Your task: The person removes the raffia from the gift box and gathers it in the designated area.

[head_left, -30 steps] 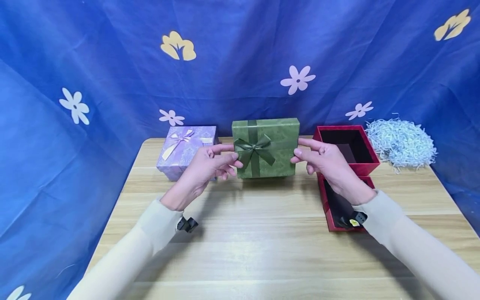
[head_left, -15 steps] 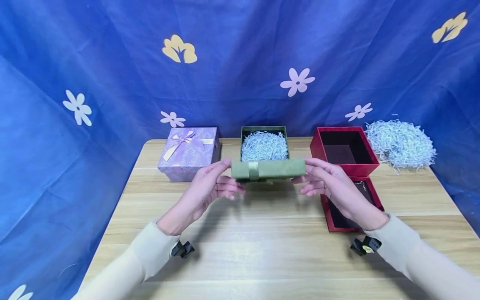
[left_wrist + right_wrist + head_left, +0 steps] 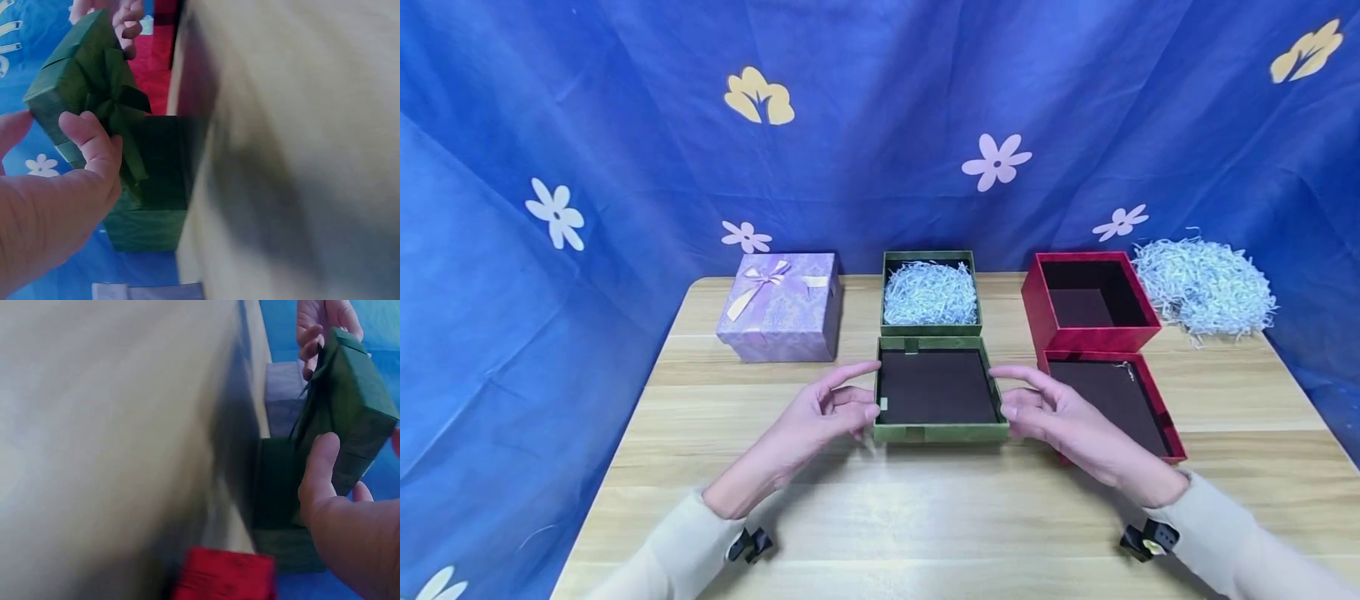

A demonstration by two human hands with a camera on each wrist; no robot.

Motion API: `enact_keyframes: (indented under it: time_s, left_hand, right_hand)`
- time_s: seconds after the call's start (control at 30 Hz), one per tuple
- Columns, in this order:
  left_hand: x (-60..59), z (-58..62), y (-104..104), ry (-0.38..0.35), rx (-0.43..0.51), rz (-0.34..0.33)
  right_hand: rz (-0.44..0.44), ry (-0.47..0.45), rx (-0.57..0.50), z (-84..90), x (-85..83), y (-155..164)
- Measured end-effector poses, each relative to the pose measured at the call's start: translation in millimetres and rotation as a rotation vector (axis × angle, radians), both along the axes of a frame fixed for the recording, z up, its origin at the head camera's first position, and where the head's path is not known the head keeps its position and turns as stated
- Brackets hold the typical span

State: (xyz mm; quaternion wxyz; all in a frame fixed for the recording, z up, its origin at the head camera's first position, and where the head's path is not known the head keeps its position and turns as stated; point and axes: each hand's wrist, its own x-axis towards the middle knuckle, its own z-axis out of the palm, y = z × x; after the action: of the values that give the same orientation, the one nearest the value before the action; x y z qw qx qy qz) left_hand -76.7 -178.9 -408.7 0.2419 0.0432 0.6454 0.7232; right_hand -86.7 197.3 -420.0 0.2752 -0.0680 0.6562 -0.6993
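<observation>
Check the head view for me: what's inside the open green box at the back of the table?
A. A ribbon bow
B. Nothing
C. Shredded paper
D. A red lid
C: the green box holds pale shredded paper, like the loose pile at the table's right end; its lid lies upside down in front of it, between the hands.

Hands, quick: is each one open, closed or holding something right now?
Left hand: holds the green lid by its left edge.
Right hand: holds the same lid by its right edge.
</observation>
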Motion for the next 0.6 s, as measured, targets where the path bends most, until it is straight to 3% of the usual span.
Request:
enact_keyframes:
  time_s: [0.27, 0.6]
  left_hand:
    - [8.9, -31.8, 8, 0.057, -0.049, -0.040]
    - [15.2, -38.9, 15, 0.043, -0.164, -0.017]
  right_hand:
    - [0.009, -0.041, 0.024, -25.5, 10.6, -4]
    - [0.000, -0.038, 0.063, -35.4, 10.5, -11]
